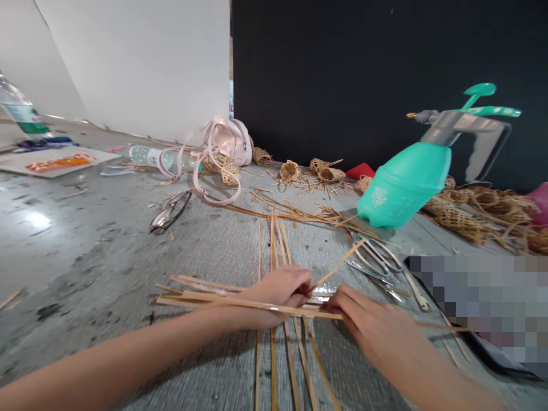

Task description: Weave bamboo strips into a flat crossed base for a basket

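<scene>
Several thin bamboo strips (294,354) run lengthwise over the grey table, crossed by other bamboo strips (192,297) that lie sideways. At the crossing, my left hand (282,288) is closed, its fingers pinching a strip (338,266) that slants up to the right. Some of the sideways strips pass over my left wrist. Just to the right, my right hand (359,314) is closed around the right part of the sideways strips; its fingertips are partly hidden. Both hands are close together, low over the table.
Scissors (377,257) lie beyond my right hand, near a pixelated screen (492,308). A teal spray bottle (406,182) stands tilted behind them. Woven bamboo pieces (462,217), loose strips (295,214), a pink bag (229,140), glasses (171,211) and a plastic bottle (149,155) lie farther back.
</scene>
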A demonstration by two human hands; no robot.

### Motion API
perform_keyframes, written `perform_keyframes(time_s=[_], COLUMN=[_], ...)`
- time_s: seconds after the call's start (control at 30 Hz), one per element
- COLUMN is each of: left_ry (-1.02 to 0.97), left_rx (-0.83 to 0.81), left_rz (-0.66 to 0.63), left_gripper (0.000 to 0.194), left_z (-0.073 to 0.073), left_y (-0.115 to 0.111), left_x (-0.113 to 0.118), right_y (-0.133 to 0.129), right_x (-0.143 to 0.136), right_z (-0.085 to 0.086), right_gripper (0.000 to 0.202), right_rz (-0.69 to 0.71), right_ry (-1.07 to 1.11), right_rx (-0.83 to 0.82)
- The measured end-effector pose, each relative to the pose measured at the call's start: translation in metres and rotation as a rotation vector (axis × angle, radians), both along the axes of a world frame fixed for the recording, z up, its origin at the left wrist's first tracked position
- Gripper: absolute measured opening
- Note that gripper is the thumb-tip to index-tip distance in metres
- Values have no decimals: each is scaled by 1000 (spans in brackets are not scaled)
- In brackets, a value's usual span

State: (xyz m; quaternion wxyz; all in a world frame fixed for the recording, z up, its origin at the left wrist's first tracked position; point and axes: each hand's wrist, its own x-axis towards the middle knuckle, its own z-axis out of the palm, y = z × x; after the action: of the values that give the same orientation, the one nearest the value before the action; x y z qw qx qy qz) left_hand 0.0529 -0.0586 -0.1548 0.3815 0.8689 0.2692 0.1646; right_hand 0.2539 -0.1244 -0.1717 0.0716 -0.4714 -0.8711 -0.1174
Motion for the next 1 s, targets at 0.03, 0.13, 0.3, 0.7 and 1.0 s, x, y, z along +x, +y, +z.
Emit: perform_keyframes(time_s=[0.03, 0.13, 0.3, 0.7, 1.0], left_ry=[2, 4, -1, 3, -8], left_rx=[4, 17, 12, -11, -40], left_rz=[1, -2, -27, 1, 22], left_gripper=[18, 18, 18, 16, 16], left_z=[0, 0, -3, -2, -7], left_y=[0, -1, 2, -1, -2], left_x=[0, 0, -1, -1, -2], right_y=[0, -1, -1, 27, 16], right_x=[0, 0, 2, -6, -14], right_z=[0, 0, -1, 12, 27], right_gripper=[28, 26, 36, 17, 27], right_rz=[-11, -39, 36, 210, 228], right_ry=[3, 24, -94, -333, -326], right_rx=[-14, -42, 48, 116, 275])
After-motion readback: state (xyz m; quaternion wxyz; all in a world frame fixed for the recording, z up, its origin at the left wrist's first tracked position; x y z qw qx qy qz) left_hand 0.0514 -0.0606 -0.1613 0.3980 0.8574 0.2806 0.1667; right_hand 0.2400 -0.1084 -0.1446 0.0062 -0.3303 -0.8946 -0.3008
